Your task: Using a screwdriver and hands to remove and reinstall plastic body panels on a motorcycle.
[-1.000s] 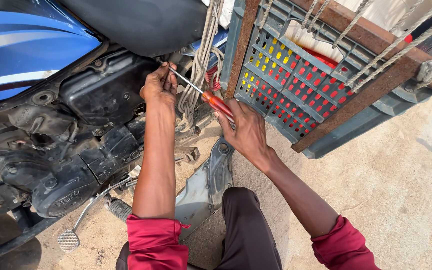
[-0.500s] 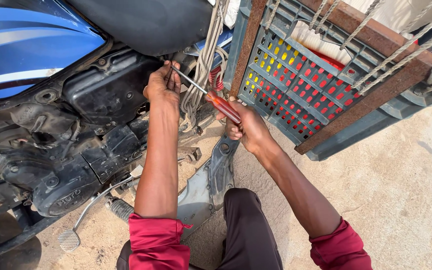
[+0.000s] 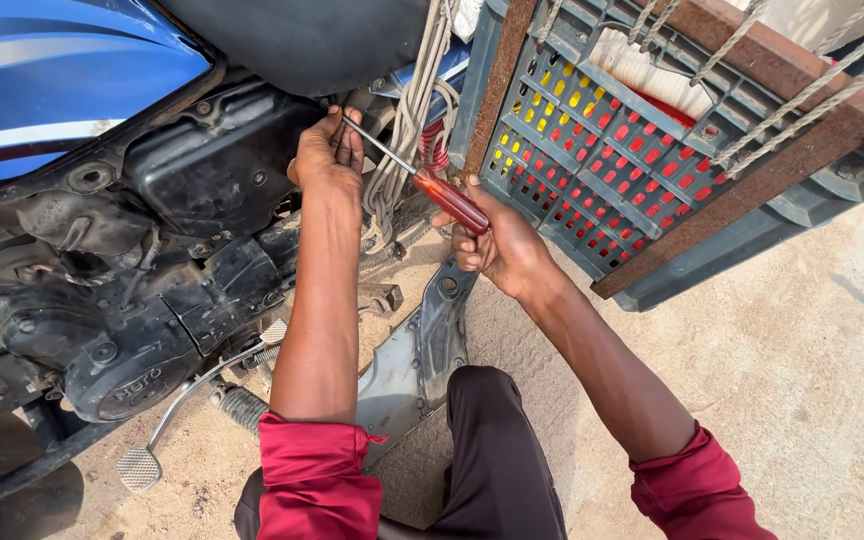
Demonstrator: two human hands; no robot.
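The right hand [image 3: 497, 245] is closed around the red handle of a screwdriver [image 3: 422, 178], whose thin metal shaft runs up and to the left. The left hand [image 3: 324, 152] has its fingers pinched narrowly together at the shaft's tip, pressed against the edge of the black side cover [image 3: 217, 165] of a motorcycle. Whether the tip sits in a screw cannot be told; the fingers hide it.

Taking the side cover as landmark: just right of it hangs a bundle of pale rope [image 3: 410, 120] with a red coil spring [image 3: 434, 145] behind the screwdriver handle. Farther right stands a grey plastic crate [image 3: 592, 150] with a rusty metal bar [image 3: 752, 170] across it. Above and left of the cover is the blue fuel tank [image 3: 62, 75]; below it, the dark engine casing [image 3: 102, 350] and a silver foot lever [image 3: 167, 420]. A grey metal panel [image 3: 417, 350] leans below and right. The ground is sandy dirt [image 3: 802, 380], outdoors in daylight.

Against the frame half a second before, both hands keep the same grip, and the screwdriver lies at nearly the same slant.
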